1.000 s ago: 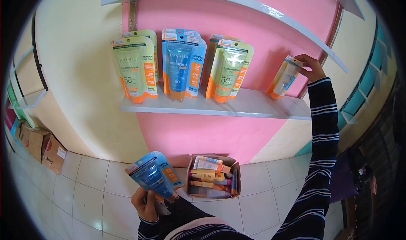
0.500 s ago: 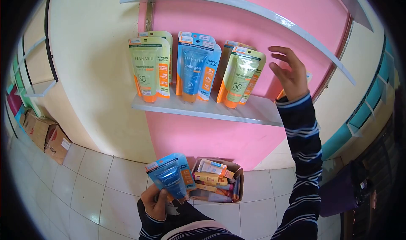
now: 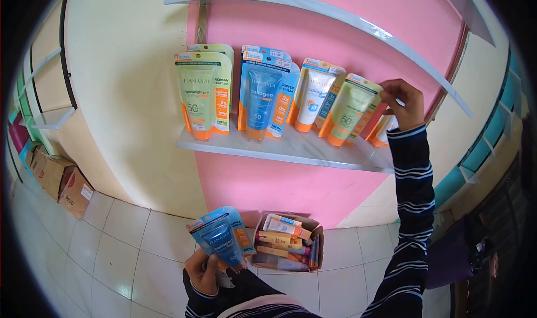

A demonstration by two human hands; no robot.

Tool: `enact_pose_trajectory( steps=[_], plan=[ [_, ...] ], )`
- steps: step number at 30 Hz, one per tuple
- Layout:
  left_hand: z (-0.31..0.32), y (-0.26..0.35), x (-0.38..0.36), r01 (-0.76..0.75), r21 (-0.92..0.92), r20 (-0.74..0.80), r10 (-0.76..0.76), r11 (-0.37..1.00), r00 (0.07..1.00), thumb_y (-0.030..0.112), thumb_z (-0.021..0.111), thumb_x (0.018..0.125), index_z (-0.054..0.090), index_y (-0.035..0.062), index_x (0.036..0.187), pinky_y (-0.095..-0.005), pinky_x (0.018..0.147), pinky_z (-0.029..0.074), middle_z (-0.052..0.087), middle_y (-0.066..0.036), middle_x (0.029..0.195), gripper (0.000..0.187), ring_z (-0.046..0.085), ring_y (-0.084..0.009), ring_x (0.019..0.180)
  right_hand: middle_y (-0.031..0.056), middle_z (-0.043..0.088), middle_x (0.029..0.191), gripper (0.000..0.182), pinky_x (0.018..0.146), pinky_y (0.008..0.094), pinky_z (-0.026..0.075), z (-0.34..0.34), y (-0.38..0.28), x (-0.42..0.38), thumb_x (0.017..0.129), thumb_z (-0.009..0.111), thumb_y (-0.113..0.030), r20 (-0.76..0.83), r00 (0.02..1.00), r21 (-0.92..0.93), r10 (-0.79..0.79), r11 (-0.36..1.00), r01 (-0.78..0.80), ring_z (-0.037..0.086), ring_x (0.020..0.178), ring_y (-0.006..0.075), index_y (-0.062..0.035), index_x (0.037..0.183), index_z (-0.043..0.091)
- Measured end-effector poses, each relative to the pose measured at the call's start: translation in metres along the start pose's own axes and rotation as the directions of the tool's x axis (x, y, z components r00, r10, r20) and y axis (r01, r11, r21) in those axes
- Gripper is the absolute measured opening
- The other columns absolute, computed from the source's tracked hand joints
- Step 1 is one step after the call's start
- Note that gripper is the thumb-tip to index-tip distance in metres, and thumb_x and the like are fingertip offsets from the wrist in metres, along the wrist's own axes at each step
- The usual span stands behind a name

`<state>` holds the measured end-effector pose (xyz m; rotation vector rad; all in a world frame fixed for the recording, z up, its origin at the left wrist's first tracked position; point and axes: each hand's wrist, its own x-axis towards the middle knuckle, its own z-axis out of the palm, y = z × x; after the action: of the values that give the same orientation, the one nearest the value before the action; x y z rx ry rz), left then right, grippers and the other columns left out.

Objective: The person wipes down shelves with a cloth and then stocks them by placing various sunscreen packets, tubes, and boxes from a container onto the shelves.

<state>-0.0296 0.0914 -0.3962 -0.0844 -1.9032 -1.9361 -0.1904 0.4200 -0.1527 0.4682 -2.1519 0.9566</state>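
My left hand (image 3: pixel 203 271) is closed on blue sunscreen packs (image 3: pixel 224 242), held low in front of me. At the right of the shelf, my right hand (image 3: pixel 404 104) pinches the upper right edge of a green pack (image 3: pixel 351 111), which leans slightly. Left of it stands a white-tube pack (image 3: pixel 315 97), uncovered. Farther left are blue packs (image 3: pixel 262 97) and green packs (image 3: pixel 202 94), each standing one in front of another. Another white-tube pack (image 3: pixel 384 130) is partly hidden behind my right hand and wrist.
The marbled shelf (image 3: pixel 279 151) runs along a pink wall, with another shelf (image 3: pixel 313 7) above. An open box (image 3: pixel 288 242) of mixed tubes sits on the tiled floor. Cardboard boxes (image 3: pixel 74 192) lie at the left, and a purple bin (image 3: pixel 447 256) stands at the right.
My right hand has closed on the green pack. That pack has moved right, away from the front of the white-tube pack. The packs in my left hand have shifted slightly left.
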Motion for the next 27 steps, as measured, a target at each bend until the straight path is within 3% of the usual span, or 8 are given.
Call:
enact_pose_trajectory(
  steps=[6,8,27],
  plan=[
    [-0.001,-0.004,0.002,-0.029,-0.013,0.004,0.029,0.999,1.0,0.016,0.05,0.08,0.055,-0.0054,0.079,-0.02,0.051,0.037,0.055,-0.005,0.063,0.022,0.048,-0.0075,0.055,0.0043,0.057,0.07,0.011,0.047,0.0213,0.049,-0.03,0.009,-0.004,0.071,0.054,0.0,-0.013,0.992,-0.045,0.127,0.991,-0.127,0.055,0.063,0.0098,-0.0003,0.083,0.056],
    [-0.001,-0.001,0.001,0.027,-0.01,0.008,-0.027,1.0,1.0,0.015,0.047,0.081,0.053,-0.0052,0.077,-0.0225,0.057,0.037,0.054,-0.007,0.065,0.022,0.048,-0.011,0.062,0.0046,0.058,0.071,0.012,0.046,0.0212,0.049,-0.035,0.013,-0.003,0.071,0.055,0.0,0.001,0.99,-0.067,0.139,0.988,-0.139,0.055,0.063,0.0101,-0.0001,0.083,0.055],
    [0.002,-0.005,0.0,-0.039,0.04,-0.058,0.041,0.998,0.997,0.015,0.046,0.081,0.052,-0.0059,0.076,-0.0203,0.049,0.032,0.051,-0.005,0.058,0.022,0.045,-0.0074,0.054,0.0053,0.06,0.069,0.012,0.04,0.0218,0.047,-0.016,0.016,0.019,0.069,0.056,-0.001,-0.076,0.987,-0.215,0.14,0.965,-0.153,0.058,0.06,0.011,-0.0018,0.081,0.058]
  ],
)
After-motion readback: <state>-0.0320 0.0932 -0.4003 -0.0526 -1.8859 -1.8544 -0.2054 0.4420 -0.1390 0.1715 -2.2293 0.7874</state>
